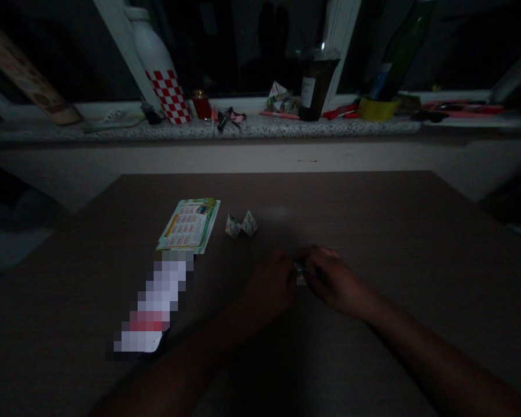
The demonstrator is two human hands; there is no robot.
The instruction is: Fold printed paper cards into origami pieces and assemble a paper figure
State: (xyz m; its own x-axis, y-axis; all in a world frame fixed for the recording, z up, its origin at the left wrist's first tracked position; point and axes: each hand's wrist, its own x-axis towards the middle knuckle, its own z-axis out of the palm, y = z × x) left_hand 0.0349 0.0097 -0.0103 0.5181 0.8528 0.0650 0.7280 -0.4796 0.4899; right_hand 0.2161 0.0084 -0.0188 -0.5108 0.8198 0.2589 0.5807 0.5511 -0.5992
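Both my hands meet over the dim table, fingers closed around a small piece of printed paper (301, 277). My left hand (274, 280) grips its left side, with the fingertips bent and pressed together. From the right, my right hand (332, 279) pinches the same paper between thumb and fingers. Most of the paper is hidden by my fingers, and its folds are too dark to make out. Beyond my left hand stands a small folded paper piece (249, 225) with two pointed peaks, in similar print.
Printed calendar sheets (191, 223) lie stacked at the left, above a blurred-out phone-like object (162, 295). On the granite sill (260, 130) stand a checkered bottle (167, 87), a dark cup (316, 87), a yellow holder (377, 109) and small clutter.
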